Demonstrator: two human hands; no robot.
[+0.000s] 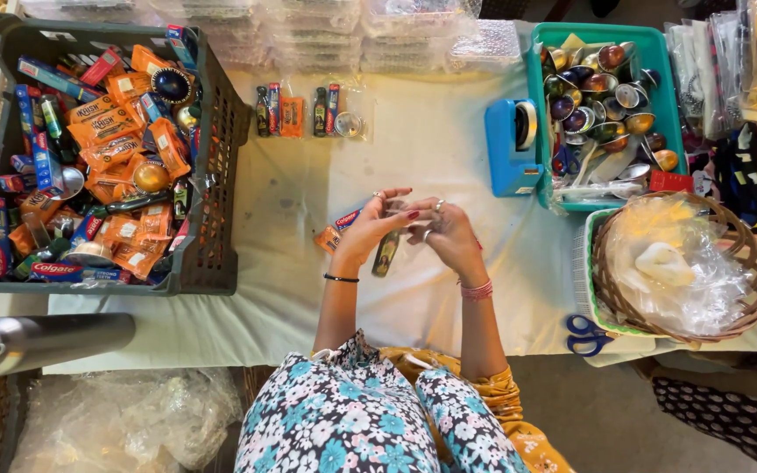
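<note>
Left of both hands (409, 229) pinching a clear packet (387, 250), dark crate (212, 158) of sachets (107, 131), teal tray (659, 52) of metal cups (602, 96)

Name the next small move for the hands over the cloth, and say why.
Probably slide the items fully into the clear pouch: the left hand and right hand hold it together, an orange sachet sticks out, and two finished packs lie ahead.

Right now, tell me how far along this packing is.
Done: two clear filled packets lie on the white cloth. In hand: the left hand and right hand hold another packet with an orange sachet, a small box and a dark bottle. Left: the black crate is full of loose items, and the teal tray holds many small bowls.
</note>
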